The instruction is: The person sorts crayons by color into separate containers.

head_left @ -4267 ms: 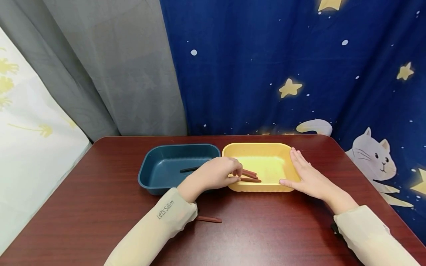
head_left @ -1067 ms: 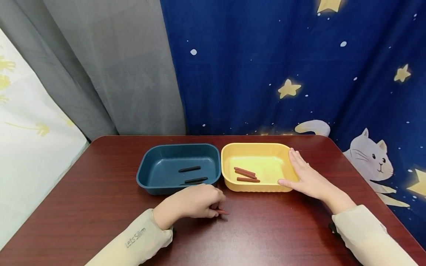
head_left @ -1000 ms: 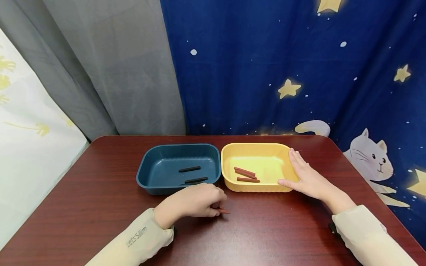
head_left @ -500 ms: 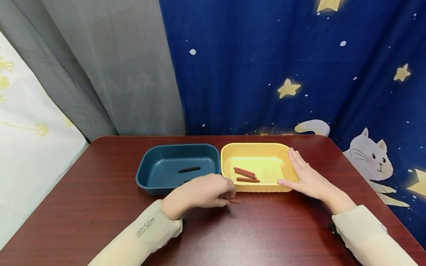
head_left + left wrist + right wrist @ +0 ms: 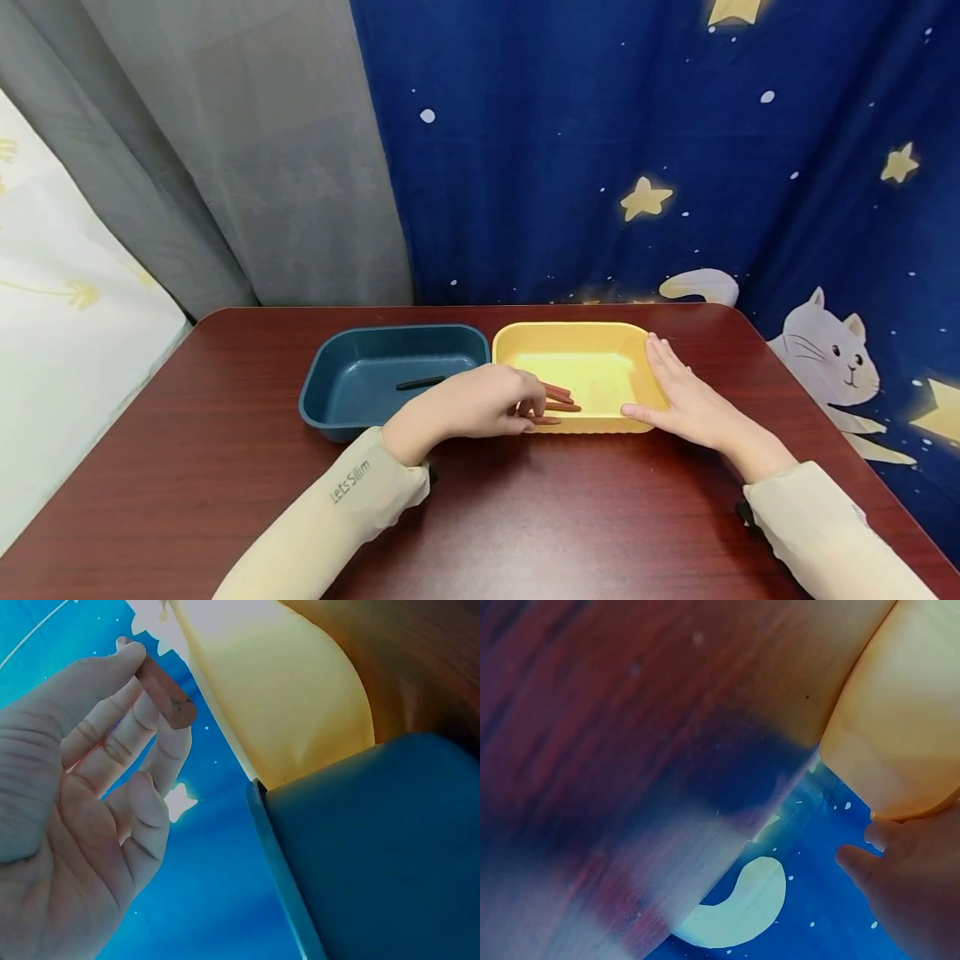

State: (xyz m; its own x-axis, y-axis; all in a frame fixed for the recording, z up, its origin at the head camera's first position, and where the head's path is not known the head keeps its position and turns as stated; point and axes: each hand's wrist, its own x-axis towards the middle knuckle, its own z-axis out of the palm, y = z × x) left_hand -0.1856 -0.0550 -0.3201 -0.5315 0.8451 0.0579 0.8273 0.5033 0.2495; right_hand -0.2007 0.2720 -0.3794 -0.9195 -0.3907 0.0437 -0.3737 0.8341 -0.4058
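My left hand (image 5: 480, 404) pinches a reddish-brown crayon (image 5: 165, 694) between thumb and fingers. In the head view this hand hovers where the two bins meet, the crayon's tip overlapping the front rim of the yellow bin (image 5: 600, 367). Several reddish-brown crayons (image 5: 564, 407) lie inside that bin, partly hidden behind my fingers. My right hand (image 5: 697, 408) rests with straight fingers along the bin's right end, thumb at the front rim. To the left, the dark blue bin (image 5: 352, 392) holds a black crayon (image 5: 420, 383); my left hand covers its front right part.
Both bins stand side by side on a glossy dark red wooden table (image 5: 562, 517), near its back edge. A blue curtain (image 5: 525, 167) with stars and a grey curtain (image 5: 285, 167) hang behind it. White patterned cloth (image 5: 67, 375) lies along the left side.
My left hand has picked up the reddish-brown crayon from the table and carried it up and right to the yellow bin's front rim. The right hand stays on the bin's end.
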